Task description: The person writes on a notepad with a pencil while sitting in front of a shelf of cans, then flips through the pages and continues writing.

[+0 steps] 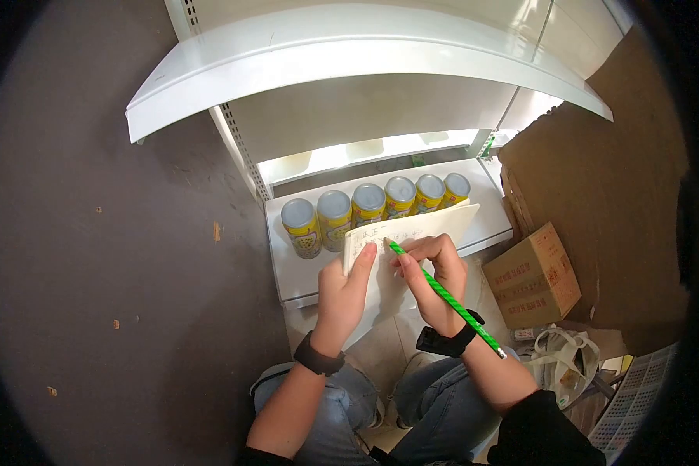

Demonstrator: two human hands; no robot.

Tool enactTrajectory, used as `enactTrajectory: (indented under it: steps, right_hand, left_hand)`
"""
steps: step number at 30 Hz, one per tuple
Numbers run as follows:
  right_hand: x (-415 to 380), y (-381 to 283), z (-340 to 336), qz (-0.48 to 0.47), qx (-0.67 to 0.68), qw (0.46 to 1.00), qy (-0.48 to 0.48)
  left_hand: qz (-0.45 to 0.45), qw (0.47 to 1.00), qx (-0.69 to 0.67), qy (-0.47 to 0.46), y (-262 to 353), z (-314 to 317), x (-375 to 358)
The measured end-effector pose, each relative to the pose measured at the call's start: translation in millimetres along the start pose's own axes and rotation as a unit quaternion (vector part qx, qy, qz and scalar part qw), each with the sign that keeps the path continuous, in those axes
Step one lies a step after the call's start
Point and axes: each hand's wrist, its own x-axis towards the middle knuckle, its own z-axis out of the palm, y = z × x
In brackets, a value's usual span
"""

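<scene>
My left hand (348,289) grips a small notebook (443,225) by its left side, the thumb lying on the page. Handwritten marks cover part of the upper page. Between the fingers of my right hand (439,276) is a green striped pencil (452,301), its tip at the page and its eraser end pointing down toward my wrist. Behind the notebook, a row of several yellow cans (303,231) with grey lids stands upright on the bottom shelf (289,278). The notebook hides the lower parts of some cans.
A white upper shelf (349,58) juts out above the cans. To the right are a cardboard box (532,279), a large brown cardboard sheet (606,202), a plastic bag (563,361) and a perforated basket (633,404). A grey wall (116,233) rises at the left.
</scene>
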Motion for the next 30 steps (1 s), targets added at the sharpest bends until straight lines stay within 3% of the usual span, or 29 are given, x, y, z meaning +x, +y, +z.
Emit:
enactTrajectory:
  steps: [6,17,21,30]
  right_hand:
    - [0.9,-0.6,0.5,-0.016,-0.019,1.000,-0.002]
    - [3.6,-3.9,-1.6,-0.107,-0.118,0.986,-0.040]
    - [3.5,-2.5,3.4,-0.119,-0.078,0.990,0.001]
    - [3.8,-0.1,2.1,-0.102,-0.104,0.989,-0.014]
  left_hand:
    - [-0.013,1.000,0.007,-0.026,0.9,0.4,-1.0]
    - [0.108,0.991,0.080,0.029,1.2,2.1,-3.6]
    - [0.099,0.991,0.081,0.026,3.6,2.0,-5.4]
    - [0.098,0.991,0.091,0.029,2.9,3.1,-5.6]
